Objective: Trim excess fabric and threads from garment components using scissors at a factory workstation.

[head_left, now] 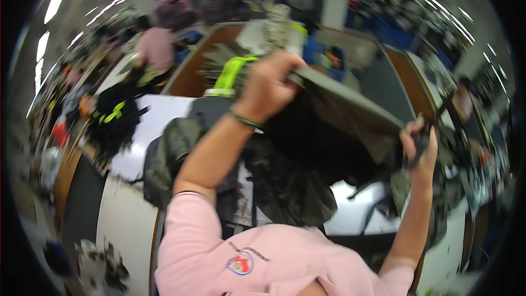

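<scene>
Left hand clenched on upper edge of dark olive garment; right hand gripped on opposite corner. Garment held raised, stretched taut above white bench, apparently for spreading flat. More olive fabric heaped beneath.

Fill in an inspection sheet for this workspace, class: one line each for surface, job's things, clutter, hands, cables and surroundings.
Surface: white worktable, mostly covered by garments.
Job's things: dark olive garment, lifted and stretched between both hands above the table.
Clutter: olive jacket pile beneath; black bundle with neon-yellow strips at left; neon-yellow strap behind the left hand.
Hands: left hand clenched on the garment's upper edge; right hand gripping its lower corner.
Cables: nothing seen.
Surroundings: crowded hall with ceiling strip lights; a person in a pink top works at far left; blurred picture.
</scene>
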`<state>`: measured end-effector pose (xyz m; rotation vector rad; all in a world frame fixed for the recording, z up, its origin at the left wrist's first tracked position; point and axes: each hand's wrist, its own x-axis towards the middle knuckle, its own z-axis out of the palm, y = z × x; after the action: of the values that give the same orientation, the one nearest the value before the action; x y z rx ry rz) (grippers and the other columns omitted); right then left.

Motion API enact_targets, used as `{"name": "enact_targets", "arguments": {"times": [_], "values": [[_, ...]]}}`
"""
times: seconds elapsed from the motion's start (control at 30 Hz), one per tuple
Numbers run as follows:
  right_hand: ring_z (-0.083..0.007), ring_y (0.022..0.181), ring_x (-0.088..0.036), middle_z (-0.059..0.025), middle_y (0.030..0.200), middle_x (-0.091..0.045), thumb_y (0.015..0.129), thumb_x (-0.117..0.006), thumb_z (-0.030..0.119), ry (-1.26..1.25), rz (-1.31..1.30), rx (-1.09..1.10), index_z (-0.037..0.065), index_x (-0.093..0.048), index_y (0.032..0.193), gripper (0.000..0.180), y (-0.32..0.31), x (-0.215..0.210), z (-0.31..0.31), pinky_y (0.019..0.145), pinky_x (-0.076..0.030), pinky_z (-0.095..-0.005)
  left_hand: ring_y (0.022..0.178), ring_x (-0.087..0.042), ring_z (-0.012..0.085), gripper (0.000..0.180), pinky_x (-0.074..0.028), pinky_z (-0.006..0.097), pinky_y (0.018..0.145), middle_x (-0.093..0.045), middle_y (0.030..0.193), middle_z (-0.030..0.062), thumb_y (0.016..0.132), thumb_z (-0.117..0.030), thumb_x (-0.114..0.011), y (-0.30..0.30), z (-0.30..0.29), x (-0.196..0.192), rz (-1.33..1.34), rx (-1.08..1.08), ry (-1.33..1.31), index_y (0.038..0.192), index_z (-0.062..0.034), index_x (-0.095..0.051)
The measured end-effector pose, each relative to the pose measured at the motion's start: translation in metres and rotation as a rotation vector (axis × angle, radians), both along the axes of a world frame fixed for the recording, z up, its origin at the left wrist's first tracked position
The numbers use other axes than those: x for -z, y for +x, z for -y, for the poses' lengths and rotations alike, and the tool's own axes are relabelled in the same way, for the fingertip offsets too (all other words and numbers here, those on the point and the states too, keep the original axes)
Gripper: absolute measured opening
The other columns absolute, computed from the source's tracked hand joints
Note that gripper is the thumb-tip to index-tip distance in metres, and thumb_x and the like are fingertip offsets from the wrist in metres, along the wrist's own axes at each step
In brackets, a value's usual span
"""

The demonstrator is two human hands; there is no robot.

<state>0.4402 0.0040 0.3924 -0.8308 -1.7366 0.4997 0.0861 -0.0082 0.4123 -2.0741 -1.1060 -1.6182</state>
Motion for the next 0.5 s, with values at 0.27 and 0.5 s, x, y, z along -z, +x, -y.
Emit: {"name": "enact_targets", "arguments": {"times": [0.27,0.5], "values": [[-0.0099,0.083,-0.056,-0.003,0.092,-0.059,0.082,-0.064,-0.004,0.043,-0.13,0.026,0.004,-0.054,0.095,0.019,0.098,-0.011,-0.033,0.075,-0.045,-0.0235,0.071,-0.062,0.0257,0.029,-0.05,0.036,0.064,-0.063,0.083,0.0069,0.063,-0.015,-0.074,0.093,0.053,-0.011,-0.468,0.704,-0.321,0.09,-0.0082,-0.063],[-0.0124,0.081,-0.055,-0.0036,0.087,-0.06,0.073,-0.063,-0.009,-0.624,0.117,0.114,0.004,-0.056,0.094,0.026,0.17,0.204,-0.023,0.074,-0.046,-0.0267,0.1,-0.063,0.0237,0.055,-0.05,0.031,0.087,-0.064,0.112,0.0156,0.088,-0.037,-0.069,0.17,-0.003,0.22,-0.791,1.255,-1.568,0.125,0.0014,-0.055]]}}
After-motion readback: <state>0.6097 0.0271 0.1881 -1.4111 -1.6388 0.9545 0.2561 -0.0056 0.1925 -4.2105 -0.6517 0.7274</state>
